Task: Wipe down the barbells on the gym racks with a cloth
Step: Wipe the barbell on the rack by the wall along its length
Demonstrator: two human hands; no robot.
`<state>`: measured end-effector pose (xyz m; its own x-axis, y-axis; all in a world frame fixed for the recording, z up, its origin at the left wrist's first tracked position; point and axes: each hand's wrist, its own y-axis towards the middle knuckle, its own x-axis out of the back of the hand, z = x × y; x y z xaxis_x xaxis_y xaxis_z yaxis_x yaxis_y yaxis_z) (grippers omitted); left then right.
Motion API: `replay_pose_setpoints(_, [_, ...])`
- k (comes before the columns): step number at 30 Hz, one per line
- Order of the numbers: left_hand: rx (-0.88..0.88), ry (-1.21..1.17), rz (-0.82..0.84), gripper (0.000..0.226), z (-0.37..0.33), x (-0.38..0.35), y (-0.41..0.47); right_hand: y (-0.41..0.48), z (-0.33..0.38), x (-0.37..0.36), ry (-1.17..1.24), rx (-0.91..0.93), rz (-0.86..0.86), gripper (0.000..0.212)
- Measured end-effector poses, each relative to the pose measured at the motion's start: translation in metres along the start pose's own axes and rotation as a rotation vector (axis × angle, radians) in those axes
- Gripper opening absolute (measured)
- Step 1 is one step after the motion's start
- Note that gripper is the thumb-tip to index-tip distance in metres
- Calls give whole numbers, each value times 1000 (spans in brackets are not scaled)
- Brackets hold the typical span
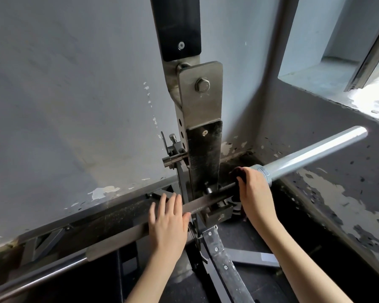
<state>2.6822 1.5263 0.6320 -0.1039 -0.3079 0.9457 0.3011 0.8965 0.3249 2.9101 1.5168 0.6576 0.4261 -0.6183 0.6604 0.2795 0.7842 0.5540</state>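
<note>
Looked like a small, no-frills gym: a steel rack (202, 106) with a row of pin holes (181, 132) and a bolted hook plate had a barbell (311, 153) lying across it. It was tucked into a corner, against a grey wall (64, 95) with flaking paint, next to a deep window recess (328, 68).

Long steel barbell (311, 154) crosses in front of grey steel rack upright (202, 101), pale painted wall (74, 95) behind. Left hand (167, 219) rests on the shaft left of upright; right hand (254, 191) wraps dark crumpled cloth (237, 172) round shaft right of it.
</note>
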Motion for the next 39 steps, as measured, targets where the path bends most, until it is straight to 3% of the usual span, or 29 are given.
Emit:
replay_pose_setpoints(4, [-18, 0, -66, 46, -2, -3, -4, -3, -2, 33, -51, 35, -206, 31])
replay_pose_setpoints(10, [-38, -84, 24, 71, -12, 3, -14, -4, -40, 10, -172, -17, -46, 29])
replay_pose_setpoints(17, [-358, -102, 36, 61, -62, 5, 12, -19, -37, 17, -149, -3, -33, 42])
replay_pose_setpoints(22, [-306, -96, 210, 66, -78, 0, 27, -3, -41, 24, -215, 46, 59, 35])
replay_pose_setpoints(26, [-311, -86, 173, 66, -77, 0, 29, 36, -33, 17, -253, -4, 178, 13])
replay_pose_setpoints(32, [-338, -112, 193, 65, -74, -2, 30, 5, -26, 28, -259, 66, 161, 20])
replay_pose_setpoints(39, [-383, -204, 152, 60, -72, 3, 17, -52, -7, 75, -108, -251, 121, 26])
